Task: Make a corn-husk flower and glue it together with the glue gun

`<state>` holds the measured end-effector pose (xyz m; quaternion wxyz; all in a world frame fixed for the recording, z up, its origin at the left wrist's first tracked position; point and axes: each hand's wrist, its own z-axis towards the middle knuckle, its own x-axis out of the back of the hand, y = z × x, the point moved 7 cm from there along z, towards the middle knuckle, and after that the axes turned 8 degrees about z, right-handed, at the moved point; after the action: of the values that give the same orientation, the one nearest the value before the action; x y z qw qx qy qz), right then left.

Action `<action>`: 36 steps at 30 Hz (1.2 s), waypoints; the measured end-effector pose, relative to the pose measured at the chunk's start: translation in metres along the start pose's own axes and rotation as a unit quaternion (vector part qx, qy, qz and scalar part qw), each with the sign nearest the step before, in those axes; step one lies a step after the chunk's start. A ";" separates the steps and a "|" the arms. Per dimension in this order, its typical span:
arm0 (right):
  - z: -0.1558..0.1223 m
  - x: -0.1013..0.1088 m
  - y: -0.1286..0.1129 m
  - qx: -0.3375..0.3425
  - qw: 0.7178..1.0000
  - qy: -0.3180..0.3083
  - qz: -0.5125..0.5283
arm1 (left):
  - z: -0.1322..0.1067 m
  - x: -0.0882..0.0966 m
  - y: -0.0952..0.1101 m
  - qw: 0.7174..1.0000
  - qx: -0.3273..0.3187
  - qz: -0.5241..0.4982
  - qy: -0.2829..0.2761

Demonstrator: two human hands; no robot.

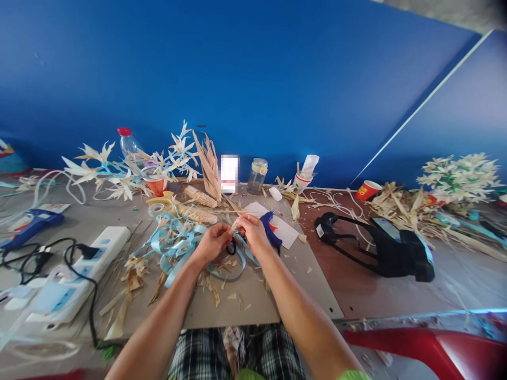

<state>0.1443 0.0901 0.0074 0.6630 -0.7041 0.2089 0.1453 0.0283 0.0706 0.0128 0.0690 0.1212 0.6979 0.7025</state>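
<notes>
Both my hands meet above the grey board (253, 301) at the table's middle. My left hand (212, 244) and my right hand (253, 235) are closed, pinching a small piece of dried corn husk (234, 227) between their fingertips. A black loop, perhaps scissor handles (232, 248), hangs just under the hands. Light blue ribbon (174, 245) lies in loose coils beneath and left of them. A blue glue gun (271, 229) rests on white paper just right of my right hand.
Husk flowers (130, 169), corn cobs (200, 198), a jar (257, 176) and cups stand along the blue wall. White power strips (79, 274) with black cords and another blue glue gun (31, 221) lie at left. A black strapped headset (396, 248) lies at right, a red chair (428, 351) nearby.
</notes>
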 end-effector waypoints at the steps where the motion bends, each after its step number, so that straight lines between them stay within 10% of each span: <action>1: -0.001 -0.001 0.001 -0.010 1.000 0.002 0.015 | 0.000 0.000 0.000 1.000 -0.001 0.000 -0.002; 15: 0.013 0.019 -0.004 -0.066 0.980 0.028 0.187 | 0.004 0.011 -0.012 0.999 0.009 0.001 0.049; 36: -0.008 -0.013 0.000 -0.015 0.994 -0.088 -0.056 | 0.003 0.010 -0.010 0.998 0.017 -0.006 0.052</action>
<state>0.1327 0.0839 0.0145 0.6753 -0.7089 0.1082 0.1725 0.0189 0.0766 0.0038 0.0350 0.0812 0.7134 0.6952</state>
